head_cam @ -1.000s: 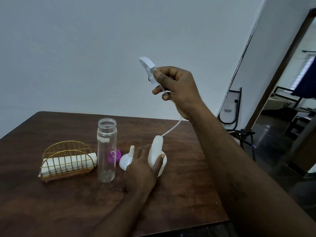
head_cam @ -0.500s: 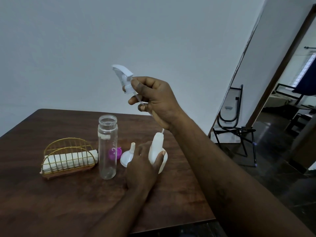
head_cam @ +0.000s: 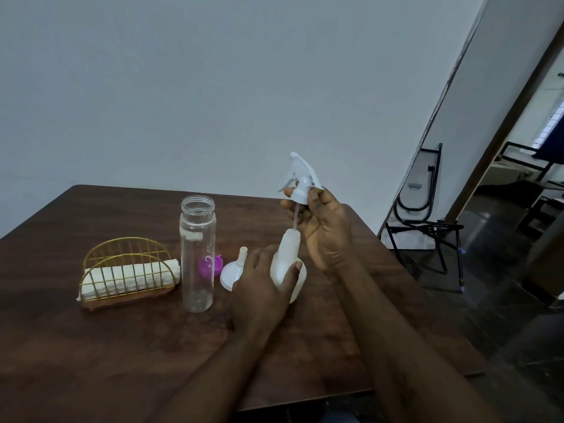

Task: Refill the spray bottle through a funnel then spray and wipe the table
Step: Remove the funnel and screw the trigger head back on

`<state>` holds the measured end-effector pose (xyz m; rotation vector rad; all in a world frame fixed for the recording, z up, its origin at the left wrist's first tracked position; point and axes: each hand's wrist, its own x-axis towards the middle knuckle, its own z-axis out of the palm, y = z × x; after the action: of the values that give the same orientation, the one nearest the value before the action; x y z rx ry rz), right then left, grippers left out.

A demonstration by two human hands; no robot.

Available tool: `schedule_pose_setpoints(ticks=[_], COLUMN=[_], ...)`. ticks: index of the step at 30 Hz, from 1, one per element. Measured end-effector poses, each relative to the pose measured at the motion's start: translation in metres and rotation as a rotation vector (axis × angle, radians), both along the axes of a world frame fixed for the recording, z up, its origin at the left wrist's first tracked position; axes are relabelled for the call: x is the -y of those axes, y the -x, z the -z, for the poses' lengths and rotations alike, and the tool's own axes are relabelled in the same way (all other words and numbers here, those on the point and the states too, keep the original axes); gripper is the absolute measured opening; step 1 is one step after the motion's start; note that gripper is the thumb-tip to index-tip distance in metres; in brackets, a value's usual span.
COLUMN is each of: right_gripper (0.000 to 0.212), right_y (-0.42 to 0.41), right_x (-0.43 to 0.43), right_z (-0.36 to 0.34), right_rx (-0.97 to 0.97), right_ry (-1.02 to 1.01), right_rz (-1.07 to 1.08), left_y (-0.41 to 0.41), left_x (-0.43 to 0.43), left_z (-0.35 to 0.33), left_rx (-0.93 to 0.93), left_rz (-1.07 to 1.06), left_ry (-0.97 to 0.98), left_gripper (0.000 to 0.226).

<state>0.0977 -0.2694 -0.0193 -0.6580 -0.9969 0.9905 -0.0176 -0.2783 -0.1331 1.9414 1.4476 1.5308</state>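
A white spray bottle (head_cam: 289,254) stands on the dark wooden table (head_cam: 91,346), and my left hand (head_cam: 259,288) grips its body. Just above the neck, my right hand (head_cam: 323,230) holds the white trigger spray head (head_cam: 300,178). The head's thin dip tube (head_cam: 294,216) reaches down into the bottle's mouth. A white funnel (head_cam: 232,270) lies on the table left of the bottle. Further left stands a clear uncapped bottle (head_cam: 197,257) with a little water in it. Behind that clear bottle sits a purple cap (head_cam: 210,265).
A gold wire holder (head_cam: 128,270) with a folded white cloth (head_cam: 128,279) stands at the table's left. The table's right edge is close to my right arm. Beyond it a folded black metal frame (head_cam: 424,215) leans on the wall beside a doorway.
My right hand has brought the spray head down from high above the table to just over the bottle's neck, and the tube now enters the mouth. My left hand stays on the bottle.
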Motion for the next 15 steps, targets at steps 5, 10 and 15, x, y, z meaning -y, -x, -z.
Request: schedule_pose_setpoints(ticks=[5, 10, 15], right_gripper=[0.021, 0.019, 0.031], right_y=[-0.004, -0.004, -0.008], right_x=[-0.003, -0.005, 0.001], right_z=[0.022, 0.039, 0.058], right_rx=[0.135, 0.198, 0.185], right_ry=[0.005, 0.004, 0.043], right_rz=[0.070, 0.070, 0.139], left_y=[0.002, 0.002, 0.003], left_x=[0.002, 0.001, 0.001], left_z=[-0.001, -0.002, -0.003], left_rx=[0.000, -0.008, -0.027], left_rz=[0.002, 0.004, -0.014], left_ry=[0.002, -0.007, -0.012], left_gripper=[0.048, 0.048, 0.050])
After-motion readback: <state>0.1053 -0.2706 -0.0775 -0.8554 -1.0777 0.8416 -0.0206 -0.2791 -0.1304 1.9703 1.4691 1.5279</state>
